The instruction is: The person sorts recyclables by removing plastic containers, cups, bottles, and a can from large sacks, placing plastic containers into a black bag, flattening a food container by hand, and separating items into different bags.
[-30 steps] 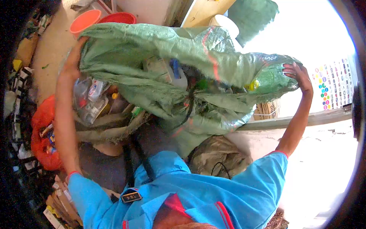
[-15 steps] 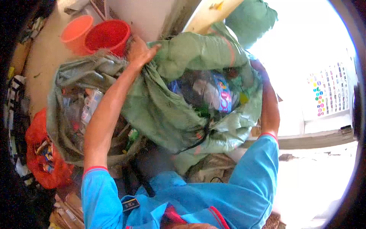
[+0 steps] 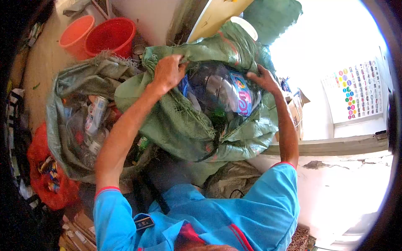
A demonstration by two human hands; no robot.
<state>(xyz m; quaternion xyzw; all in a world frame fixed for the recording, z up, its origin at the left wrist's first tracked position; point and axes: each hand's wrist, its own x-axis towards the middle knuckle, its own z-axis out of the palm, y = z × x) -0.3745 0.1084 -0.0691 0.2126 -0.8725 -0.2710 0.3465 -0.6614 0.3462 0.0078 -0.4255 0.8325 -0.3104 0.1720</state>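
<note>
Two hands: at opposite sides of the open mouth of the green sack, centre of scene.
Left hand: on left rim, fingers curled over bunched fabric.
Right hand: on right rim, fingers bent inward; pinch, cannot tell.
Stage: clear bottle inside, rim gathered; mouth uncovered, apparently untied.
Near left: grey-green sack, partly filled.
Far left: red bucket.

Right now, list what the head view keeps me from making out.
Head view, hidden:
Green sack bottom, beneath the labelled bottle and other contents.
White tub, lower part, behind the sack.
Left hand, grip fingertips, in sack folds.
Head view, too small:
Wall chart entries.
</note>
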